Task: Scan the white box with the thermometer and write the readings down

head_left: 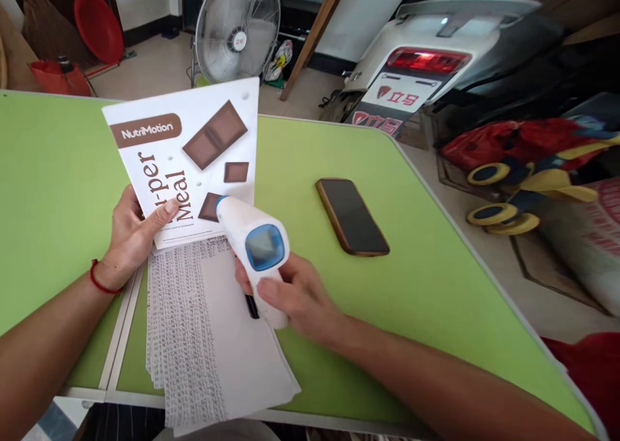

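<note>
- We are holding a white handheld scanner with a blue-ringed rear panel in our right hand; the fingers are wrapping closed around its grip, and its nose is pointing at the lower edge of a pouch.
- We are holding that white pouch, printed "NutriMotion" with brown chocolate squares, in our left hand; the thumb is pressing on its front near the bottom corner and the fingers are closing behind it, so the hand is gripping it. The pouch is tilting up off the table, just above the papers.
- A red cord is sitting around our left wrist.
- A fanned stack of printed sheets is lying on the table under both hands, running down to the near edge.
- A small dark object is showing below the scanner on the sheets; we cannot tell what it is.
- A dark phone is lying face up to the right of the scanner, apart from it.
- All of this is resting on a green table.
- Beyond the table, a standing fan and the rear of a white scooter are sitting on the floor.
</note>
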{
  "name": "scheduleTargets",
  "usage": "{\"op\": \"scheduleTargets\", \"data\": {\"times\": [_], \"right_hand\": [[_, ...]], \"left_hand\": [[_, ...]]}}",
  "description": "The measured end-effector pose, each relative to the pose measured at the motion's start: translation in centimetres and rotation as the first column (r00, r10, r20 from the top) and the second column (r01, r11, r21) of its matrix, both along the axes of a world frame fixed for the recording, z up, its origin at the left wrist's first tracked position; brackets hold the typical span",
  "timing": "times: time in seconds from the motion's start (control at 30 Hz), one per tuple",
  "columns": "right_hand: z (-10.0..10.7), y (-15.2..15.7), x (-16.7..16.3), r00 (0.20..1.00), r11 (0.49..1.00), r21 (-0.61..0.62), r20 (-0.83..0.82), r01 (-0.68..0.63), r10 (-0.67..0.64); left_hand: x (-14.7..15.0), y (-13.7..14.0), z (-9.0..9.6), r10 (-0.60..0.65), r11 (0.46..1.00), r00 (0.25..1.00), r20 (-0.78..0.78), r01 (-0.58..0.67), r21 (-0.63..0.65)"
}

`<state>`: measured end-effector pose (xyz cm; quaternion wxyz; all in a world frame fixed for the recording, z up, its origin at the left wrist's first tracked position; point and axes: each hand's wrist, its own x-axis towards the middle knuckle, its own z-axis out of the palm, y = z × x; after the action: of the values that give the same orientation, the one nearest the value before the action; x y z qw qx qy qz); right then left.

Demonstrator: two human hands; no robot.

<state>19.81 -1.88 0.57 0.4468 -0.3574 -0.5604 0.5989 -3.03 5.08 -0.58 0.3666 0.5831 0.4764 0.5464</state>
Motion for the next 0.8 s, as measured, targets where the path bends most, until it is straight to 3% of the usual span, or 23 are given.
{"op": "scheduleTargets", "data": {"times": [0.17,0.5,0.8], "right_hand": [[-0.9,0.3,-0.5,0.999,1.000,-0.012,0.041,-0.019,0.020],[-1.3,0.3,-0.7,0.994,0.993,-0.062,-0.061,-0.100,0.096],[-1.2,0.4,-0.6,0.994,0.989,-0.109,0.014,-0.102,0.104]], "left_hand": [[-0.1,0.1,-0.3,0.047,0.996,0.998,-0.046,-0.050,-0.075],[0.2,-0.1,0.1,0.039,0.998,0.995,-0.095,-0.044,-0.049],[0.3,-0.1,0.4,0.041,0.996,0.996,-0.084,-0.048,-0.082]]}}
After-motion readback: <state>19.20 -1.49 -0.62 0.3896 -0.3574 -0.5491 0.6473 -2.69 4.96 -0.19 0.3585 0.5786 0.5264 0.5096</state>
